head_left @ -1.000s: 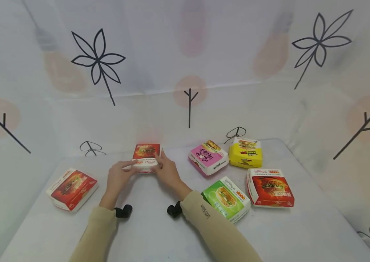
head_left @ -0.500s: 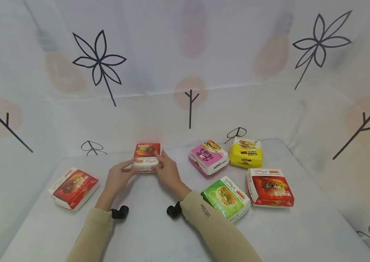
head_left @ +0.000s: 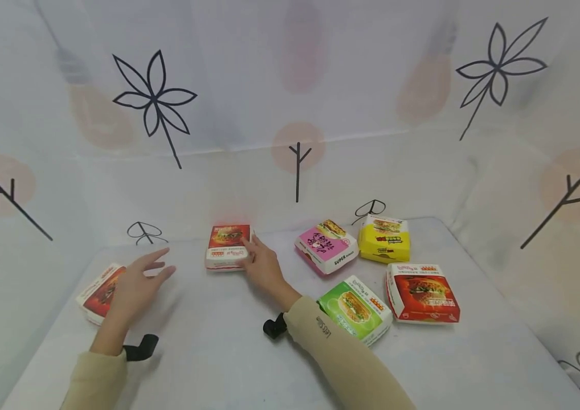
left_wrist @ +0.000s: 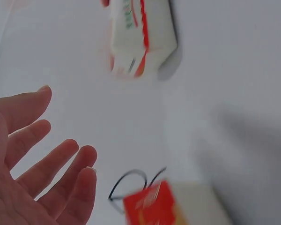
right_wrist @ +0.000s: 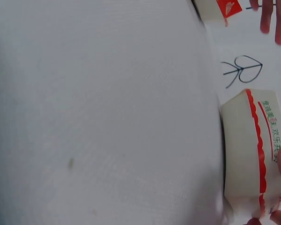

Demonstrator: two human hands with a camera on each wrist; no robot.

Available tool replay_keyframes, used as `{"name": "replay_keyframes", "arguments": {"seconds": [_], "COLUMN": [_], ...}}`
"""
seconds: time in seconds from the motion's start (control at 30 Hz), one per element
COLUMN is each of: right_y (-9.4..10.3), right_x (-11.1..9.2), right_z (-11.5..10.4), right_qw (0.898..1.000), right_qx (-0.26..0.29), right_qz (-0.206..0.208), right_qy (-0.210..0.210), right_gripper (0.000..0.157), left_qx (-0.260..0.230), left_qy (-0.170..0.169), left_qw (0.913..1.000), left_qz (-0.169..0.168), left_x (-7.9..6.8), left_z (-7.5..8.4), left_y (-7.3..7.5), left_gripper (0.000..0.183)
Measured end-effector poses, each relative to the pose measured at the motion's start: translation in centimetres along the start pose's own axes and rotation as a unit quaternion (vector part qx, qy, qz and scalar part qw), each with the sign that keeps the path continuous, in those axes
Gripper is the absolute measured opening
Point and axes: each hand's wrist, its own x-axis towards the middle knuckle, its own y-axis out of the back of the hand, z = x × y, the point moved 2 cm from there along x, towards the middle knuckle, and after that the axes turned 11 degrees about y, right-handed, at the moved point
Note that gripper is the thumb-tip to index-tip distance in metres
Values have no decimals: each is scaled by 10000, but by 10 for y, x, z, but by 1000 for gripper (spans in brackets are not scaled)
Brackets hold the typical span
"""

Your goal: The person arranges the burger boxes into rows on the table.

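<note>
At the back of the table sits a red-and-white burger box (head_left: 228,247). My right hand (head_left: 264,266) holds it at its right side, with the thumb on the front face and fingertips round the corner in the right wrist view. My left hand (head_left: 136,285) is off that box, fingers spread and slightly bent, with nothing in it. In the head view it overlaps a second red burger box (head_left: 102,293) at the left. The left wrist view shows the left palm and fingers (left_wrist: 42,159) apart from both the middle box (left_wrist: 145,37) and the left box (left_wrist: 152,206).
To the right stand a pink burger box (head_left: 327,246), a yellow one (head_left: 384,239), a green one (head_left: 355,310) beside my right sleeve, and another red one (head_left: 423,293). A patterned white cloth (head_left: 239,182) rises behind the table's back edge.
My left hand has let go of the middle red box and moved left, toward the left red box. My right hand has stayed at the middle box, which has barely shifted.
</note>
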Motion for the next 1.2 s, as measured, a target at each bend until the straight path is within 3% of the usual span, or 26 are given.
{"name": "replay_keyframes", "arguments": {"seconds": [0.13, 0.37, 0.53, 0.67, 0.9, 1.2], "right_y": [0, -1, -3, -3, -3, -2], "right_x": [0, 2, 2, 1, 1, 1], "right_z": [2, 5, 7, 10, 11, 8], "right_qw": [9999, 9999, 9998, 9999, 9999, 9998], "right_qx": [10, 35, 97, 86, -10, -43], "right_qz": [-97, -121, -147, -107, -84, 112], "right_qy": [-40, -16, 42, -3, 89, 158], "right_gripper": [61, 60, 60, 60, 60, 60], "left_qx": [162, 380, 187, -1, -412, -437], "left_qy": [0, 1047, 1714, 2088, 2109, 1806], "left_qw": [9988, 9916, 9807, 9760, 9765, 9826], "left_qz": [469, 663, 926, 625, 151, -14], "left_x": [-12, -25, -26, -23, -24, -29], "left_z": [-17, -63, -98, -117, -128, -112], "left_y": [26, 53, 57, 51, 46, 29], "left_gripper": [60, 66, 69, 75, 78, 82]}}
